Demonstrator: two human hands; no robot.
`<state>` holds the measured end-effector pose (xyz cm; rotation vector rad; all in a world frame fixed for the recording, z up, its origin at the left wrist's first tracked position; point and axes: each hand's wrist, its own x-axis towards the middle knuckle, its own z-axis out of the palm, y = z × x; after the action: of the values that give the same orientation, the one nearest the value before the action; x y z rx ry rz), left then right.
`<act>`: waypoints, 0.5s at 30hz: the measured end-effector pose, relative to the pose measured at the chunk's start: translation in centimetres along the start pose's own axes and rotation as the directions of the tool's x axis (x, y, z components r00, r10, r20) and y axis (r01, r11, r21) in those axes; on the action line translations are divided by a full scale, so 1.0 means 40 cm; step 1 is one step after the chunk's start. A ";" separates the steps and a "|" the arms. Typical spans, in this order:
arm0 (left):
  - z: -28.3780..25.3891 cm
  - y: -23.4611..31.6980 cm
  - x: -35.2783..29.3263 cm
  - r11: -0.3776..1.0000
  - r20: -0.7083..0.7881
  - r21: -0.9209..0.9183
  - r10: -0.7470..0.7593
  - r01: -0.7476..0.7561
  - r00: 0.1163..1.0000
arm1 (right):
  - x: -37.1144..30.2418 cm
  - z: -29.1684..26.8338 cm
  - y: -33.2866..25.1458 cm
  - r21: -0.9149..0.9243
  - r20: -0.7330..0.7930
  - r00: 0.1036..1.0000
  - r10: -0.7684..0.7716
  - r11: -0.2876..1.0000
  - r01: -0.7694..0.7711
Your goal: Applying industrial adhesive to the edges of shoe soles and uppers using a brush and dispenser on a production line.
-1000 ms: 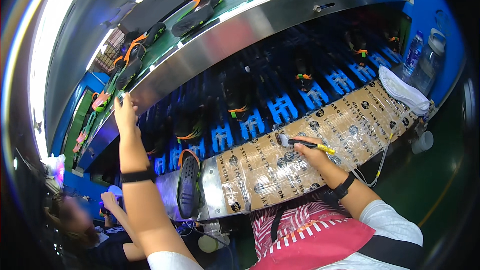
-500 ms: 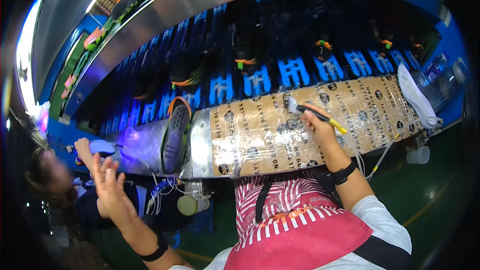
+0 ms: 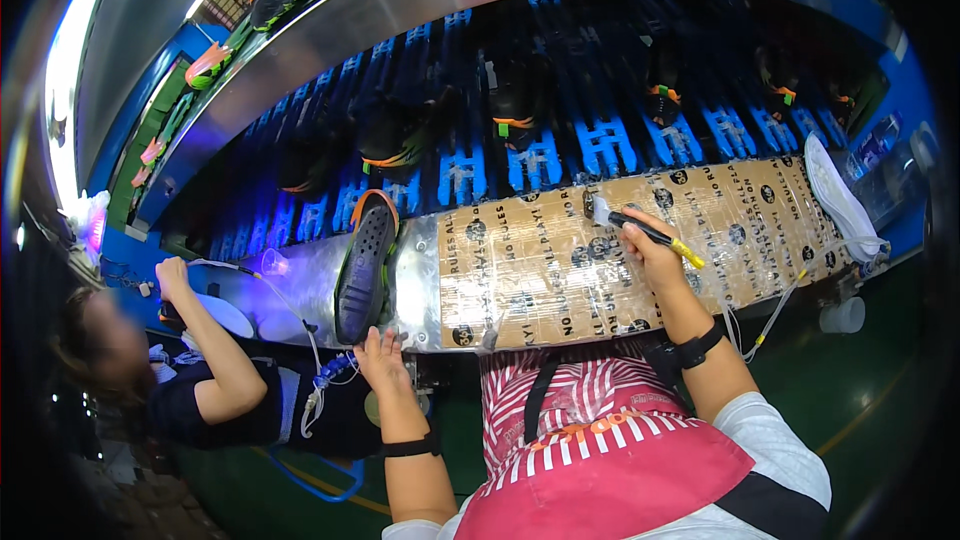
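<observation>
My right hand is closed around a brush with a black handle, a yellow end and pale bristles. The bristles are over the cardboard, which is wrapped in clear film; whether they touch it I cannot tell. Left of the cardboard, on the metal ledge, lies a dark, sole-shaped shoe part with small round holes and an orange rim at its far end. My left hand is open, fingers stretched out, at the near end of this part. Contact between them cannot be made out.
Beyond the ledge, a conveyor with blue racks carries several dark shoes. A white sole leans at the right, beside a plastic bottle. At left, a co-worker's arm reaches in near a thin hose.
My left hand has moved right, from the air near the co-worker to the near end of the dark shoe part. My right hand still holds the brush over the cardboard. The co-worker's arm has shifted.
</observation>
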<state>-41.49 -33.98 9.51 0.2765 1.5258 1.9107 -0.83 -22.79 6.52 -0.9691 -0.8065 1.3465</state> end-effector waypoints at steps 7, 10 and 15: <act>0.089 0.024 0.013 0.972 -0.087 -0.129 0.184 -0.194 0.979 | 0.002 0.003 0.003 -0.009 -0.003 1.000 -0.013 1.000 0.013; 0.123 0.034 0.012 0.946 0.032 -0.028 0.323 -0.322 0.946 | 0.001 0.004 0.001 -0.036 -0.001 1.000 -0.018 0.999 0.018; 0.162 0.067 0.055 0.912 0.015 0.044 0.408 -0.408 0.913 | -0.001 0.003 0.000 -0.069 -0.002 1.000 0.012 0.998 -0.012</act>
<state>-40.59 -27.78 13.36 0.6672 1.6036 2.1892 -0.94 -22.82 6.58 -1.0309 -0.8520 1.3355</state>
